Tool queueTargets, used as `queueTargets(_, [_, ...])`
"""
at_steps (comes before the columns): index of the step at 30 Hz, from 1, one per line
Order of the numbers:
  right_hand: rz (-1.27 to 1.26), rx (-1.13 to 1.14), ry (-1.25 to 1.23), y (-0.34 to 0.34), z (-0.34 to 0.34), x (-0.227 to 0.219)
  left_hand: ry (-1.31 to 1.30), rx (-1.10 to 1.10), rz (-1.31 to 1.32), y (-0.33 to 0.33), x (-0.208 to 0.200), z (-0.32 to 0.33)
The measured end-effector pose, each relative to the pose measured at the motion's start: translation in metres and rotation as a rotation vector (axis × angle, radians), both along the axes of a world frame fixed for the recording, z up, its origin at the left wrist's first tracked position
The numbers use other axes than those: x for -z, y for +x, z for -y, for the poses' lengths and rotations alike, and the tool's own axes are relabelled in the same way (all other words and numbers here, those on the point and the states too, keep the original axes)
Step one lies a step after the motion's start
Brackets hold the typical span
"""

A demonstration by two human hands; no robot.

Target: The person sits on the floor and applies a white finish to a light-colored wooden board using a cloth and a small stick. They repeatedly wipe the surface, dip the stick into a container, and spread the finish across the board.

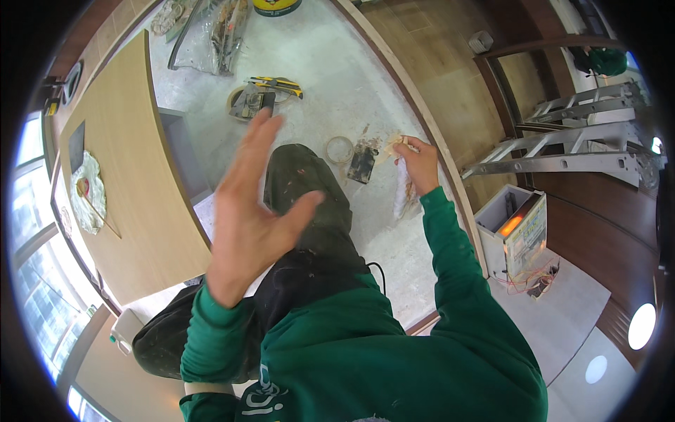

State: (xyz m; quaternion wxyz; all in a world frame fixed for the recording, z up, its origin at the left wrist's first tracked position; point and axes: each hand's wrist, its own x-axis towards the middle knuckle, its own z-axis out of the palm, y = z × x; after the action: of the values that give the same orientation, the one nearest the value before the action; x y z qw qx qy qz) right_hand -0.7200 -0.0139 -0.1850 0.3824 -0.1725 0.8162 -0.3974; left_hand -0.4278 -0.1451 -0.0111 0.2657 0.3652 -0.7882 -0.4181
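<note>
My left hand [249, 204] is raised above my knee, fingers stretched out and thumb apart, holding nothing. Pinched in my right hand [420, 165] is a crumpled cream wad [391, 146]; whether it is cloth or paper I cannot tell. A white strip [403, 190] hangs below that hand, perhaps part of the same piece. To the left of it lie a dark, stained flat piece [362, 164] and a tape roll [339, 150] on the whitish surface. Beyond my left fingertips are a yellow-and-black utility knife [283, 86] and a dark flat tool [249, 103], apparently resting on another roll.
A light wooden panel [133, 190] stands at left, bearing a crumpled plastic sheet [88, 193]. Farther off are a clear plastic bag [211, 42] and a yellow-and-black bucket [276, 7]. At right are an aluminium ladder [555, 151] and a white box [510, 228] with loose wires.
</note>
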Motion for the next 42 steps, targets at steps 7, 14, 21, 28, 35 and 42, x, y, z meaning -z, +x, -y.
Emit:
queueTargets(7, [0.100,0.232,-0.084,-0.037,0.044,0.113,0.386,-0.179,0.302,0.080,-0.018,-0.041])
queueTargets(14, [-0.385,-0.201,0.120,-0.043,0.089,0.129,0.572,-0.255,0.333,0.106,0.000,-0.100])
queueTargets(21, [-0.653,-0.273,0.213,-0.039,0.100,0.123,0.579,-0.281,0.319,0.115,0.019,-0.123])
queueTargets(28, [-0.639,-0.359,0.151,-0.034,0.103,0.119,0.573,-0.301,0.308,0.119,0.029,-0.123])
queueTargets(35, [-0.689,-0.412,0.106,-0.038,0.119,0.125,0.597,-0.333,0.329,0.124,0.033,-0.125])
queueTargets(42, [-0.746,-0.369,0.006,-0.037,0.140,0.120,0.613,-0.361,0.342,0.128,0.039,-0.127])
